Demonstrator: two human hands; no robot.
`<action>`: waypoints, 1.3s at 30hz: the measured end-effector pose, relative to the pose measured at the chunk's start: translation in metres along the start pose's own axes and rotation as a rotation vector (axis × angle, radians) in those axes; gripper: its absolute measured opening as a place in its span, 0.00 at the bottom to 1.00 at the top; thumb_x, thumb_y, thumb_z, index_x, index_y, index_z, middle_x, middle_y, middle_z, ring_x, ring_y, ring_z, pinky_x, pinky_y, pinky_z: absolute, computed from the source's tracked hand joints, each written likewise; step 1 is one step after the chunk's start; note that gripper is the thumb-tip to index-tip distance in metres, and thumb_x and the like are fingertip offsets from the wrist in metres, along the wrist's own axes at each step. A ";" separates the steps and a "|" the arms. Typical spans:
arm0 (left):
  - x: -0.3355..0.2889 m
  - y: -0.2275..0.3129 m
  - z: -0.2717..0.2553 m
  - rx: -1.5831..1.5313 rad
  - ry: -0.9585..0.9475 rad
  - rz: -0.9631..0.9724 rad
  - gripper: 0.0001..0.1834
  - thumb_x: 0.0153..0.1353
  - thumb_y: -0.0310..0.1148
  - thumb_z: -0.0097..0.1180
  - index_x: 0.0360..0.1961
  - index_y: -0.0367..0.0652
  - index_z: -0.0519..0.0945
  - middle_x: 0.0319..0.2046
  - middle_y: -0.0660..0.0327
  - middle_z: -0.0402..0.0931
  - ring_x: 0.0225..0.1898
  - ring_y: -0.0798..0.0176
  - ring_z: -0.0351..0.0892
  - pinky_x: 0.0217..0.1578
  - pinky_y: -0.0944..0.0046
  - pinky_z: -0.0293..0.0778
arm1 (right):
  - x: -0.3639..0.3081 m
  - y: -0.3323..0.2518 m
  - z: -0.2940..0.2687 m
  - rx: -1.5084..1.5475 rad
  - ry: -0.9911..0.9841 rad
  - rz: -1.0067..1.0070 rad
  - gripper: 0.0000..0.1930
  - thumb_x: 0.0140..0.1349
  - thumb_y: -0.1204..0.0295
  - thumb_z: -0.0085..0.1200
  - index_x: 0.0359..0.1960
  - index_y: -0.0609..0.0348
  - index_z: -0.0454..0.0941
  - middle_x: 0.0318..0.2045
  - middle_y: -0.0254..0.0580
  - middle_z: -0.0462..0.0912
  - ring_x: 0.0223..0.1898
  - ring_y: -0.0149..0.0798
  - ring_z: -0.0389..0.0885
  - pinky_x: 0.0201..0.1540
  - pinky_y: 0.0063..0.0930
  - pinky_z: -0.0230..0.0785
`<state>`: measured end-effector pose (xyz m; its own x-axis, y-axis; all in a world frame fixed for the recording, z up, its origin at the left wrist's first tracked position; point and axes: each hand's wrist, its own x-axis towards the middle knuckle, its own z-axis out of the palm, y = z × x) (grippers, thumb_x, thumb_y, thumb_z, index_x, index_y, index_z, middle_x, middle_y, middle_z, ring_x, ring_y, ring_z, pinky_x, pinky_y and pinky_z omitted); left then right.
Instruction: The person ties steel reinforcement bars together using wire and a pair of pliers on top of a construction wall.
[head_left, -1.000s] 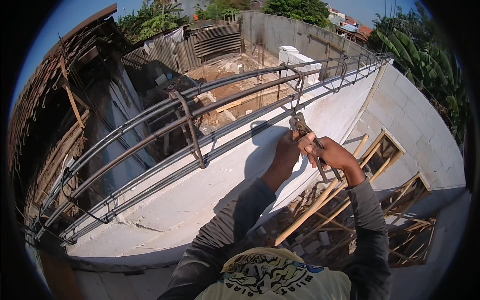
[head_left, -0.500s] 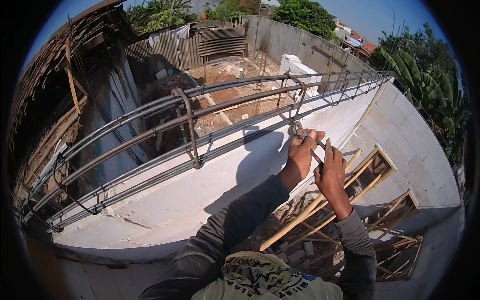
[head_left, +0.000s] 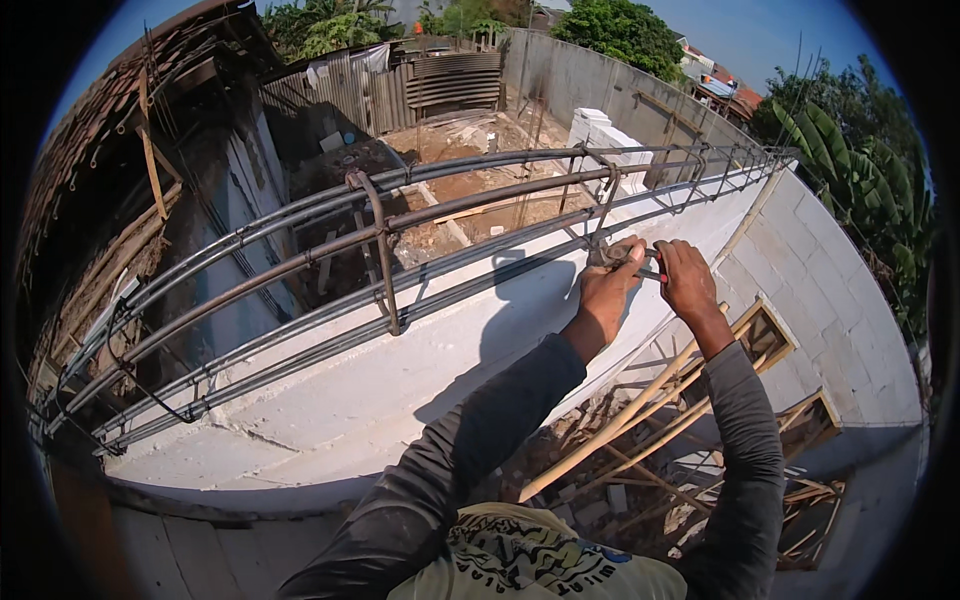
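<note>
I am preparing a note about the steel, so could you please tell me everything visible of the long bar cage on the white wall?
The bar cage looks like metal: long grey rods and one browner rod, crossed by bent stirrups, with a thin dark loop near its left end. It runs along the top of the white wall, from lower left to upper right; its curve may come from the lens. The dark hand tool is beside one stirrup; contact is unclear.

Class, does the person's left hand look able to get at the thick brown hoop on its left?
Probably yes: between the left hand and the hoop only white wall shows, though the hand is busy at the pincers.
</note>
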<state>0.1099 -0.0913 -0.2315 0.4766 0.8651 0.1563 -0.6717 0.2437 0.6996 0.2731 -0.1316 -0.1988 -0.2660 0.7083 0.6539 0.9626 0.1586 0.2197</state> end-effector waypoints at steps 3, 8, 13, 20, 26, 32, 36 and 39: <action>0.002 0.000 0.000 -0.023 -0.002 -0.006 0.22 0.61 0.42 0.65 0.53 0.46 0.79 0.47 0.67 0.79 0.50 0.69 0.74 0.51 0.61 0.69 | 0.006 0.005 -0.002 0.001 -0.007 -0.044 0.12 0.56 0.77 0.55 0.43 0.57 0.72 0.32 0.46 0.73 0.36 0.50 0.74 0.39 0.42 0.67; 0.001 0.002 -0.010 0.124 -0.095 0.002 0.25 0.61 0.41 0.64 0.55 0.39 0.76 0.48 0.59 0.77 0.56 0.62 0.72 0.55 0.58 0.68 | -0.003 0.000 0.004 0.147 -0.072 0.035 0.13 0.54 0.82 0.52 0.42 0.59 0.72 0.34 0.49 0.75 0.37 0.54 0.75 0.41 0.44 0.68; -0.012 0.015 -0.028 0.185 -0.181 -0.100 0.24 0.60 0.43 0.63 0.51 0.38 0.75 0.45 0.53 0.76 0.52 0.56 0.76 0.50 0.56 0.71 | -0.039 -0.050 -0.003 1.373 -0.865 0.634 0.13 0.66 0.63 0.54 0.38 0.62 0.77 0.24 0.35 0.75 0.25 0.32 0.75 0.29 0.28 0.67; -0.035 0.035 -0.003 0.063 0.026 -0.199 0.15 0.63 0.42 0.62 0.32 0.40 0.75 0.25 0.62 0.72 0.30 0.59 0.80 0.30 0.60 0.78 | -0.055 -0.105 -0.022 1.216 -0.424 0.704 0.23 0.60 0.69 0.59 0.54 0.68 0.69 0.32 0.42 0.76 0.33 0.40 0.78 0.38 0.35 0.72; -0.025 0.013 0.003 -0.062 0.064 -0.093 0.21 0.61 0.47 0.63 0.37 0.39 0.72 0.30 0.61 0.72 0.37 0.56 0.81 0.37 0.61 0.78 | -0.075 -0.132 -0.021 0.229 -0.035 0.423 0.22 0.61 0.79 0.52 0.58 0.70 0.66 0.35 0.54 0.76 0.37 0.56 0.77 0.38 0.46 0.71; -0.040 0.028 -0.022 -0.101 -0.094 -0.323 0.22 0.59 0.48 0.65 0.42 0.42 0.73 0.37 0.56 0.74 0.39 0.55 0.77 0.37 0.54 0.74 | -0.053 -0.114 -0.051 1.386 -0.608 0.846 0.10 0.68 0.71 0.47 0.44 0.67 0.73 0.26 0.37 0.76 0.23 0.32 0.77 0.26 0.26 0.70; -0.036 0.013 -0.003 -0.169 -0.056 -0.212 0.20 0.56 0.45 0.69 0.37 0.42 0.74 0.29 0.60 0.75 0.33 0.60 0.79 0.38 0.59 0.77 | -0.045 -0.088 -0.074 1.033 -0.633 0.758 0.21 0.62 0.67 0.57 0.52 0.67 0.70 0.28 0.42 0.77 0.26 0.41 0.79 0.32 0.35 0.73; -0.030 0.002 0.008 -0.268 0.044 -0.111 0.20 0.56 0.42 0.70 0.35 0.41 0.73 0.26 0.62 0.74 0.29 0.63 0.79 0.35 0.62 0.79 | -0.042 -0.111 -0.082 0.198 -0.447 0.496 0.33 0.56 0.68 0.63 0.62 0.66 0.63 0.38 0.47 0.78 0.38 0.46 0.79 0.39 0.39 0.71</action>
<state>0.0986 -0.1207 -0.2289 0.5344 0.8434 0.0548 -0.7455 0.4398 0.5008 0.1736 -0.2352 -0.1917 0.2131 0.9381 0.2730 0.9676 -0.1639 -0.1920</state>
